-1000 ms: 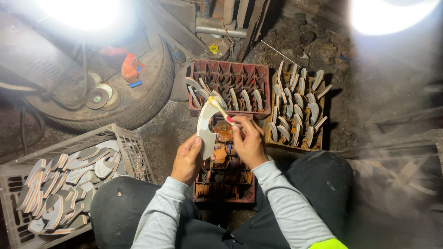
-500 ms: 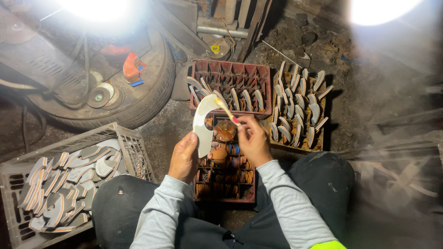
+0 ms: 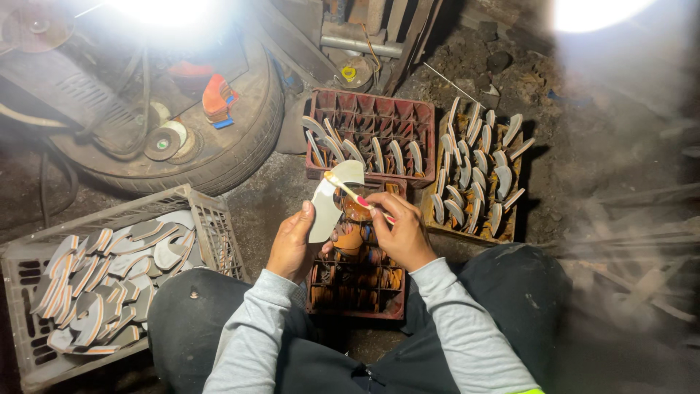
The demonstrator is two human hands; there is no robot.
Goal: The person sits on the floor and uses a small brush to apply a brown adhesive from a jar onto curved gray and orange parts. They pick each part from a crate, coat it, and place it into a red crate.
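your left hand (image 3: pixel 293 244) pinches the lower end of a pale curved sole piece (image 3: pixel 328 203), holding it upright above the dark red crate (image 3: pixel 355 306) between your knees, while your right hand (image 3: pixel 399 232) is closed around a thin brush (image 3: pixel 348 191) whose tip lies on the piece's upper bend. the piece looks light and thin, probably stiff enough to keep its crescent shape yet with some flex, so a grip at the narrow lower end, thumb on one face and fingers behind, seems the sound place to take it; the coated face may be tacky, so keep your fingers off it. it is off-white to grey, smooth, wide at the top and tapering down. a small round orange pot (image 3: pixel 356 210) sits just behind it. more curved pieces stand on edge in the red crate (image 3: pixel 368 117) and the yellowish crate (image 3: pixel 474 226) ahead, and others lie heaped in the grey crate (image 3: pixel 208 219) to your left, near a tyre (image 3: pixel 240 138).
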